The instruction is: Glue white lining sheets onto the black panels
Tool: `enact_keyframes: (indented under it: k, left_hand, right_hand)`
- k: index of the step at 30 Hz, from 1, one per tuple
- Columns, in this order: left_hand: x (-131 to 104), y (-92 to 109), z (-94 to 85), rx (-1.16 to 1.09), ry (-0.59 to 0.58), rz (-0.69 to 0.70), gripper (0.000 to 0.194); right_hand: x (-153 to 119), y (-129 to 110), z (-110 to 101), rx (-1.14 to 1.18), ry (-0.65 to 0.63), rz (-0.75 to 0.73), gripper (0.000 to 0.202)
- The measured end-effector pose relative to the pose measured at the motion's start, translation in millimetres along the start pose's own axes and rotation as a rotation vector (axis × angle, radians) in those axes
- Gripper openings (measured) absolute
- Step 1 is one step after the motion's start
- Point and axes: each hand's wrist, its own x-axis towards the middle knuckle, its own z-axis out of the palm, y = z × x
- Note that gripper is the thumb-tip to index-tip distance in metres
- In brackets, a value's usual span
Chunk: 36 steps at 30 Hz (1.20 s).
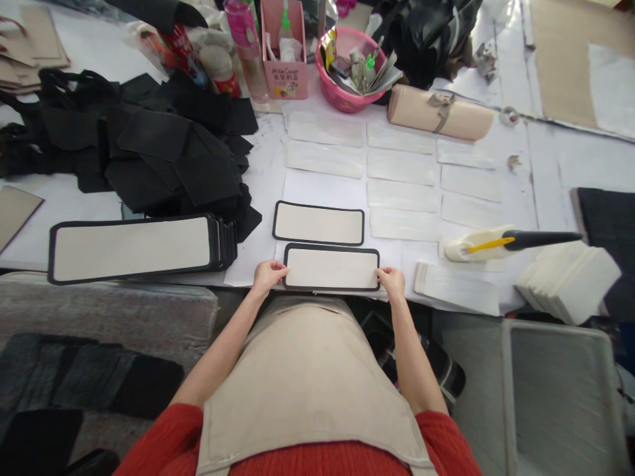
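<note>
Left hand [271, 275] pinching left end of black-bordered beige panel [332, 268] at near edge of worktable [575, 165] — panel between both hands — right hand [391, 281] pinching right end. Around: stack of bordered panels [131, 250] at left, similar panel [318, 223] just beyond, white strips [401, 195] farther right.

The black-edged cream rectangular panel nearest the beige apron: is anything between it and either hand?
Nothing visible: left hand and right hand touch the front panel at opposite ends. A similar black-edged panel lies beyond it.
</note>
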Motion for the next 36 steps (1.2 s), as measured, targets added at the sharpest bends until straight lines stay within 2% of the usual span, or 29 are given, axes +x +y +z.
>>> enact_keyframes:
  k: [18,36]
  left_hand:
    - [0,6,0.1,0.06,-0.01,-0.055,0.018]
    - [2,6,0.9,0.114,-0.018,-0.08,0.021]
  right_hand:
    - [0,-1,3,0.023,0.011,0.016,0.024]
    - [-6,-10,-2,-0.065,0.011,0.062,0.022]
